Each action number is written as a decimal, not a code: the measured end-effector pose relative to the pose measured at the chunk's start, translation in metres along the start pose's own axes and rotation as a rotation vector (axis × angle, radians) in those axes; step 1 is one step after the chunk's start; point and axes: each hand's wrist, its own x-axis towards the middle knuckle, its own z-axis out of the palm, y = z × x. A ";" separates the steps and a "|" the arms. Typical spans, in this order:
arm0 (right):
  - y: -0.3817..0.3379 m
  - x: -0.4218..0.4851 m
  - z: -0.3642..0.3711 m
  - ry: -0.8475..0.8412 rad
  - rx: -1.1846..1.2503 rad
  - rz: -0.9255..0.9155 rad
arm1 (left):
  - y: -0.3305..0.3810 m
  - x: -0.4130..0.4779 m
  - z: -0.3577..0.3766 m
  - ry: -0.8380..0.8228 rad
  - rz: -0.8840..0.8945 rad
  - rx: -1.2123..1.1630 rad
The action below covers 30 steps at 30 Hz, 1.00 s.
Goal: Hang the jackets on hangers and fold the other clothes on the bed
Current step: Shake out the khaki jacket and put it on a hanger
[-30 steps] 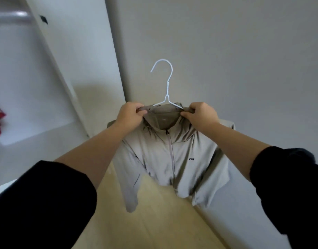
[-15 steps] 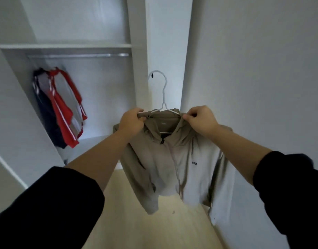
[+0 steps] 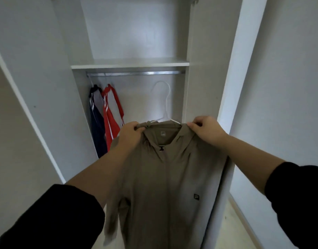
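Now facing the wardrobe (image 3: 133, 33), left hand (image 3: 131, 133) and right hand (image 3: 206, 130) pinch the jacket (image 3: 165, 186); its hanger (image 3: 166, 99) (hook below the far rail (image 3: 136, 73)) may miss.

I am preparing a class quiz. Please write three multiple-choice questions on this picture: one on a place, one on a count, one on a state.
1. Where on the rail do the navy garment and the red garment hang?
A. left end
B. middle
C. right end

2. How many garments hang on the rail?
A. none
B. two
C. four

3. The white hanger has its hook:
A. on the rail
B. below the rail, unhooked
C. on the floor

Answers:
1 A, both hang at the rail's left end.
2 B, only those two.
3 B, the left hand and the right hand grip the beige jacket by its shoulders, with the hook under the rail.
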 end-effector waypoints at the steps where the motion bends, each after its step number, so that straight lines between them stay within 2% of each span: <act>1: -0.001 0.012 0.009 -0.044 -0.061 0.010 | -0.013 0.009 -0.003 0.012 -0.019 -0.008; 3: 0.000 0.037 0.029 -0.134 -0.136 0.041 | -0.039 0.031 -0.004 0.024 -0.048 -0.005; 7: 0.002 0.102 0.075 -0.243 -0.106 0.052 | -0.097 0.083 0.007 0.007 -0.126 0.014; 18: -0.003 0.317 0.192 -0.303 -0.071 0.190 | -0.238 0.259 0.040 -0.110 -0.263 0.090; 21: -0.012 0.361 0.216 -0.315 -0.085 0.213 | -0.274 0.299 0.047 -0.149 -0.285 0.040; 25: -0.025 0.416 0.247 -0.299 -0.142 0.273 | -0.309 0.356 0.052 -0.324 -0.313 -0.044; 28: -0.042 0.449 0.262 -0.269 -0.127 0.346 | -0.323 0.396 0.058 -0.266 -0.358 -0.147; 30: -0.054 0.469 0.266 -0.264 -0.093 0.389 | -0.328 0.417 0.068 -0.221 -0.505 -0.320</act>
